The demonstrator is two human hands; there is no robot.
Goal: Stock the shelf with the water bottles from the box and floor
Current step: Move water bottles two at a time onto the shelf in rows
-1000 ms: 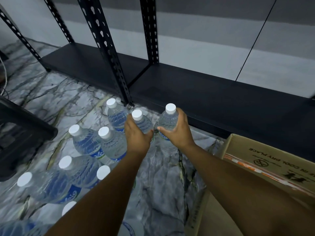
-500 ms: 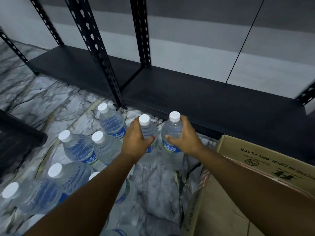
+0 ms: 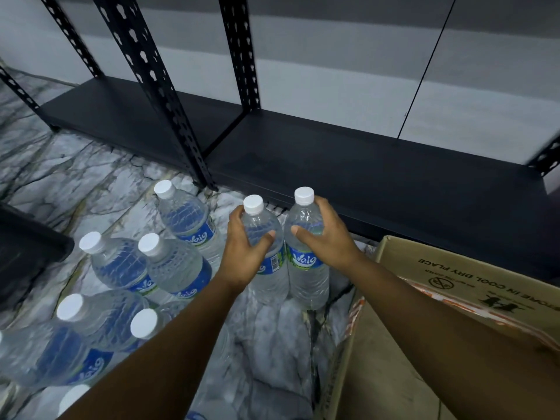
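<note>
My left hand (image 3: 244, 257) grips the neck of a clear water bottle (image 3: 268, 277) with a white cap and blue label. Right beside it, my right hand (image 3: 325, 237) grips a second bottle (image 3: 307, 280) just below its cap. Both bottles stand upright, held above the marble floor in front of the black bottom shelf (image 3: 378, 174). Several more capped bottles (image 3: 172, 265) stand on the floor to the left. The open cardboard box (image 3: 472, 274) sits at the right, under my right forearm.
Black perforated shelf posts (image 3: 157, 95) rise from the shelf's front edge, one just left of the held bottles. A black crate-like object (image 3: 27, 253) sits at the left edge. A grey panelled wall backs the shelf.
Both hands have lifted their bottles off the floor and brought them slightly right and nearer, so more of each bottle shows below the hands. The view has shifted a little.
</note>
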